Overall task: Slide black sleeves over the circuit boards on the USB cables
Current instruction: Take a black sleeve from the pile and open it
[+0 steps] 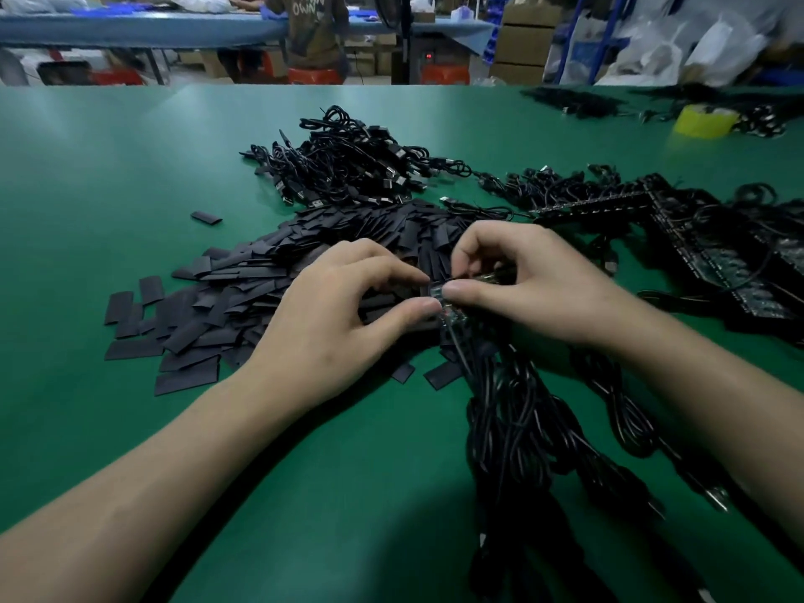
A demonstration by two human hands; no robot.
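Pinching board [446, 317], left hand [339, 311], right hand [535, 280], "OWN" [304, 9] perhaps

Two hands [343, 315] [535, 280], one yellow tape roll [702, 121], one sleeve pile [243, 289] (pieces beyond counting).

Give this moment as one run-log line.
left hand: pinches small dark circuit board | right hand: pinches same board | flat black sleeves: piled on green table

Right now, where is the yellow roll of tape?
In the head view, the yellow roll of tape lies on the far right of the green table, next to a tangle of black cables.
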